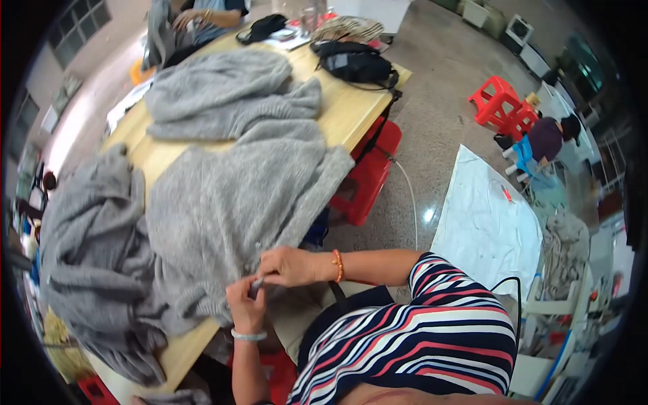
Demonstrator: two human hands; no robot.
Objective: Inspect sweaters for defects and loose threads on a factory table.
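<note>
A light grey knit sweater (pixel 229 196) lies spread over the near part of the table, its near edge reaching my hands. My left hand (pixel 246 304), with a pale bracelet at the wrist, is closed at that edge. Right beside it, my right hand (pixel 290 265), wearing orange beads, pinches with its fingers bent toward the left thumb. Between them shows a small dark greyish piece (pixel 255 289), too small to name. On the left a darker grey knit garment (pixel 98 250) lies heaped and hangs over the table edge. Another light grey knit garment (pixel 216 91) is folded farther back.
The wooden table (pixel 344 111) holds a black bag (pixel 354 62) at its far right. A red stool (pixel 374 179) stands against its right side. On the floor lies a white sheet (pixel 482 223). Across the table a person (pixel 216 17) handles grey cloth; another person (pixel 547 138) sits far right.
</note>
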